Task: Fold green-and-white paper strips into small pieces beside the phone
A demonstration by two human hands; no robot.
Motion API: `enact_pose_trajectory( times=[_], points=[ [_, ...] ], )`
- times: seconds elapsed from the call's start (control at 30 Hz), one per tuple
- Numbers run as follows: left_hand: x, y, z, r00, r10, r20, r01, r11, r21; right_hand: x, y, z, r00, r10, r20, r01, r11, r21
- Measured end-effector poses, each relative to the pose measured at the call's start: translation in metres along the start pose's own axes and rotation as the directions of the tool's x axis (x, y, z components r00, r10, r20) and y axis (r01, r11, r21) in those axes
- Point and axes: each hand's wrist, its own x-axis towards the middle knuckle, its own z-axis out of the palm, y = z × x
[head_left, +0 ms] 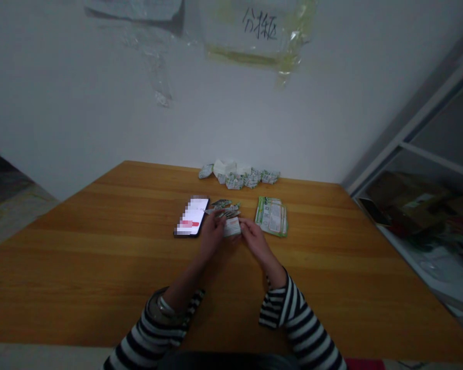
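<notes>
Now, right at the middle of the table (100, 293), both hands close together, left hand (212, 234) and right hand (254, 240) meeting over a small white carton (232, 227), fingers of each at its sides, hardly a gap between them. Carton low on the wood, just ahead of the wrists, squarely between the two palms; long axis roughly side to side, though hard to call with fingers over it. Neither hand clearly nearer: left fingers at one end, right fingers at the other. Firm clamp or light touch? Impossible to tell from up here. Just past the left fingertips, a loose scatter of foil blister strips (224, 208), nearly touching the carton. Further left, a smartphone (192, 217) lying flat, screen lit and blurred out. Off to the right, beyond the right hand, a stack of green-and-white leaflets (271, 216). Up at the far edge, against the wall (100, 103), a row of crumpled white and green packaging (239, 176). Striped sleeves (299, 318) reaching to both wrists, and high above, a handwritten sign (258, 25) under clear plastic.
</notes>
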Motion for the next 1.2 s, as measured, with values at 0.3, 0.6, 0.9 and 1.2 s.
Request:
enact_pose_trajectory(
  times=[0.3,0.6,0.9,1.2],
  points=[
    [0.002,0.002,-0.009,0.968,0.015,0.250,-0.043,0.993,0.106,-0.003,-0.022,-0.020,0.981,0.031,0.190,-0.012,0.995,-0.102],
    [-0.009,0.022,-0.016,0.856,-0.092,0.509,0.063,0.995,0.074,-0.009,-0.015,-0.022,0.970,0.083,0.229,-0.040,0.981,-0.188],
    [-0.011,0.027,-0.016,0.855,-0.045,0.516,0.008,0.997,0.073,-0.011,-0.026,-0.026,0.948,0.148,0.281,-0.087,0.972,-0.218],
    [-0.009,0.037,-0.014,0.877,0.025,0.481,-0.084,0.991,0.101,-0.003,-0.019,-0.024,0.997,0.074,0.022,-0.070,0.985,-0.155]
  ],
)
